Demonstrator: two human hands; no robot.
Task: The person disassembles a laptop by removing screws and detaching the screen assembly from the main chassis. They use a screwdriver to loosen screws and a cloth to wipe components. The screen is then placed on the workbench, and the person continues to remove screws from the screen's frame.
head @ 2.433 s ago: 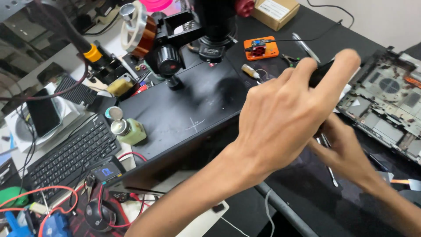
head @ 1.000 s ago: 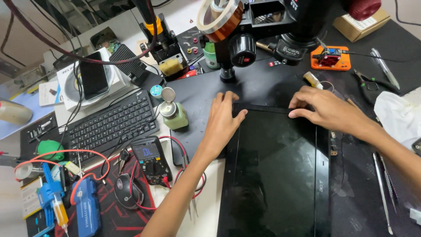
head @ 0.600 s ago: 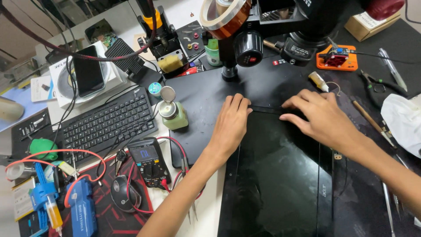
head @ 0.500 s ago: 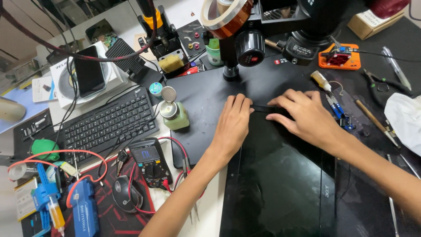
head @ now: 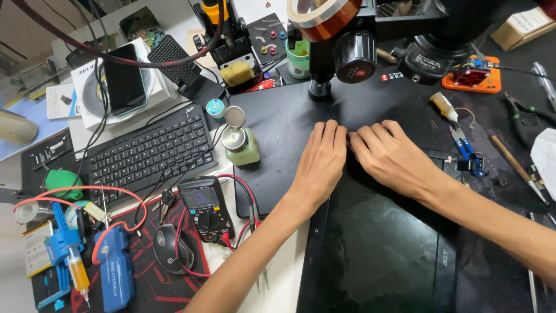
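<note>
A black laptop lid (head: pixel 382 255) lies flat on the dark work mat (head: pixel 284 127), its far edge under my hands. My left hand (head: pixel 321 159) rests palm down on that far edge, fingers together and pointing away from me. My right hand (head: pixel 394 159) lies right beside it, fingertips touching the left hand's fingers at the lid's edge. Neither hand wraps around anything that I can see.
A microscope stand (head: pixel 353 46) with a tape roll (head: pixel 315 14) rises behind the hands. A green pump bottle (head: pixel 238 142), keyboard (head: pixel 147 153), multimeter (head: pixel 202 206) and mouse (head: pixel 171 249) lie to the left. Blue-handled cutters (head: pixel 466 150), a small glue bottle (head: pixel 443 106) and tweezers sit to the right.
The laptop lid was laid down on the mat. My right hand slid left along its far edge until it met my left hand, which stayed put.
</note>
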